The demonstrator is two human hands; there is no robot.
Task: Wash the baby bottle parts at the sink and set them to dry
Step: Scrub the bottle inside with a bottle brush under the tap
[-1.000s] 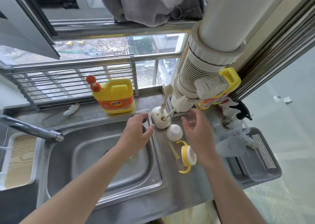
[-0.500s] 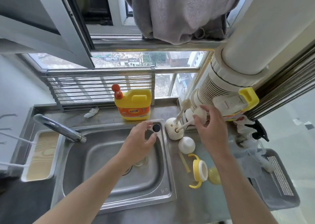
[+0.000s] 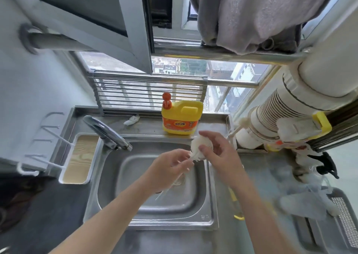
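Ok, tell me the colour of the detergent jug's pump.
Orange-red pump on the yellow jug; head view.

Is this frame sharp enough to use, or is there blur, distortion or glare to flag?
Head view: motion blur softens the left hand, right hand and white bristly brush between them; wide-angle distortion bows the large white pipe; daylight from the window is soft and even, with mild sheen on the stainless steel sink.

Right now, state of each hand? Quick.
left hand: grips the white brush by its handle.
right hand: thumb and fingers curled round the same brush's bristle head.
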